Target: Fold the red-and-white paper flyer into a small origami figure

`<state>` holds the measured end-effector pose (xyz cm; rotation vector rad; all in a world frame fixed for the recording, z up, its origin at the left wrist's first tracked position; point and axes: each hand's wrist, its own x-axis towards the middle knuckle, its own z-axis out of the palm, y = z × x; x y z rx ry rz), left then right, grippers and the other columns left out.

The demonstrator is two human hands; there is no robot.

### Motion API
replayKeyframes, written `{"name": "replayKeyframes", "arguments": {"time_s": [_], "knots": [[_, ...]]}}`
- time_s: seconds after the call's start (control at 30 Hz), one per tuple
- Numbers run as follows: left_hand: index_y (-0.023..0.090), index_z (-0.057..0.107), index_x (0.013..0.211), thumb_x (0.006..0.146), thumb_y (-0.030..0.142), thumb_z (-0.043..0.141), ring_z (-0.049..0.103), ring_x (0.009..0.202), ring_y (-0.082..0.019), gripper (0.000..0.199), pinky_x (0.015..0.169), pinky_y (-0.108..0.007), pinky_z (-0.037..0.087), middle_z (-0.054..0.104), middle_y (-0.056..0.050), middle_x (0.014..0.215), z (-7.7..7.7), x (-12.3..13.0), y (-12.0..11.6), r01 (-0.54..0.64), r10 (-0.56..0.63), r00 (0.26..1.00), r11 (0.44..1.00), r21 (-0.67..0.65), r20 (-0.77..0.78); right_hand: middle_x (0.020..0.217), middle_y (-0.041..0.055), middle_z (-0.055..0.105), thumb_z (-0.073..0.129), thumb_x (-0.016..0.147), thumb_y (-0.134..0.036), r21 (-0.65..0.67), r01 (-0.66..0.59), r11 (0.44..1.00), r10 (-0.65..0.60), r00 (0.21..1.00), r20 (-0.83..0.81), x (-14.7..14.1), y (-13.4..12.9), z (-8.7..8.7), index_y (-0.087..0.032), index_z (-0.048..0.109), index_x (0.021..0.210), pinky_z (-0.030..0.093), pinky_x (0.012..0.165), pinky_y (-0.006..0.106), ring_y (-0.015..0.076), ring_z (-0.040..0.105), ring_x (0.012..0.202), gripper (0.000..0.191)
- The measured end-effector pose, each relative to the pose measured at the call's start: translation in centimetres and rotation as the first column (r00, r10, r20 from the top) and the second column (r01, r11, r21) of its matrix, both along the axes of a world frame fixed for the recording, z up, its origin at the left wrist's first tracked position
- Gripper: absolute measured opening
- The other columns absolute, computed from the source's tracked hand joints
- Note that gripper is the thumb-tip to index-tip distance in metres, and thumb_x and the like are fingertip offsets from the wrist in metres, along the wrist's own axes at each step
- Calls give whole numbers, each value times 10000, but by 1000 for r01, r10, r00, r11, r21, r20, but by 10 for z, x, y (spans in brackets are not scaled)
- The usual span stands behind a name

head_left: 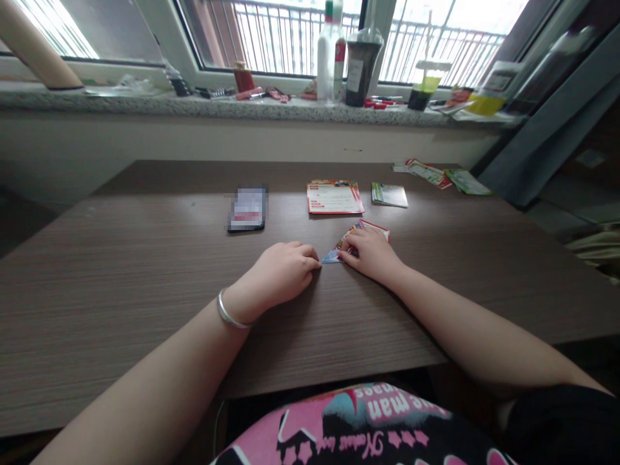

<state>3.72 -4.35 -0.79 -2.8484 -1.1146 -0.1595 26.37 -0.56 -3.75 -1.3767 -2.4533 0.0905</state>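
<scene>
A colourful printed paper, folded to a point at its left end, lies on the table between my hands. My left hand has its fingers curled together, the tips at the paper's pointed left corner. My right hand rests on the paper's middle with bent fingers, holding it against the table and hiding part of it. A silver bangle circles my left wrist. Just beyond the folded paper is a stack of printed sheets with red edges.
A phone lies left of the stack on the brown table. A smaller card stack sits to its right, with loose printed strips at the far right. Bottles and drink cups line the windowsill.
</scene>
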Motion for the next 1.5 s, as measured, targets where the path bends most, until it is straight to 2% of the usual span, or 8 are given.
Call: {"name": "replayKeyframes", "arguments": {"time_s": [0.23,0.37,0.5,0.63,0.77,0.9,1.0,1.5], "knots": [[193,688,1026,882,141,484,646,996,-178,254,921,-320,518,698,-57,1056,-5,-12,10,-24,27,994,999,-26,101,937,73,680,589,870,-350,0,-5,1000,5,1000,-6,0,-2,2,-201,645,774,384,876,387,234,554,947,186],[219,622,1206,907,144,471,611,1125,-164,343,1002,-339,490,644,-41,1268,-13,-11,14,90,-81,974,995,-35,210,921,66,678,589,877,-345,29,-32,999,32,999,-3,-1,-2,1,-204,648,788,384,925,409,230,560,941,177],[229,596,1278,918,165,475,588,1184,-172,385,1042,-365,473,643,-34,1289,-21,-6,15,202,-194,956,979,-17,221,937,67,677,577,890,-339,77,-73,994,72,997,14,-2,0,-1,-204,655,826,367,996,432,228,565,961,169],[202,604,1267,918,210,500,591,1178,-190,364,1055,-378,460,643,-53,1285,-21,-2,12,164,-162,970,986,0,181,988,58,687,584,894,-348,163,-112,980,114,994,0,1,0,1,-223,677,916,280,1104,479,242,544,1061,157],[188,631,1206,913,256,525,610,1130,-208,319,1014,-382,481,671,-74,1213,-14,0,4,67,-69,990,998,20,120,1059,21,700,567,907,-296,222,-242,944,247,969,10,5,-2,4,-278,711,950,183,1155,528,240,513,1149,152],[167,630,1192,913,280,527,612,1107,-227,318,994,-382,491,671,-82,1188,-12,0,0,10,-12,997,999,31,72,1116,41,699,507,938,-263,167,-382,909,371,924,99,2,-8,4,-259,701,1108,365,1050,447,232,544,1099,257],[171,626,1199,919,266,513,606,1111,-220,317,990,-369,492,667,-80,1189,-12,0,-1,15,-17,998,999,33,64,1140,83,688,450,960,-249,124,-378,917,360,922,146,-1,-13,4,-212,677,1180,457,910,393,237,576,1037,318],[164,623,1178,932,231,476,611,1087,-234,295,941,-378,513,673,-93,1146,-10,6,-5,-26,23,999,998,64,34,1258,84,649,458,938,-204,97,-294,951,274,946,175,-9,-31,9,-184,651,1212,453,970,392,257,575,1131,336]]}}
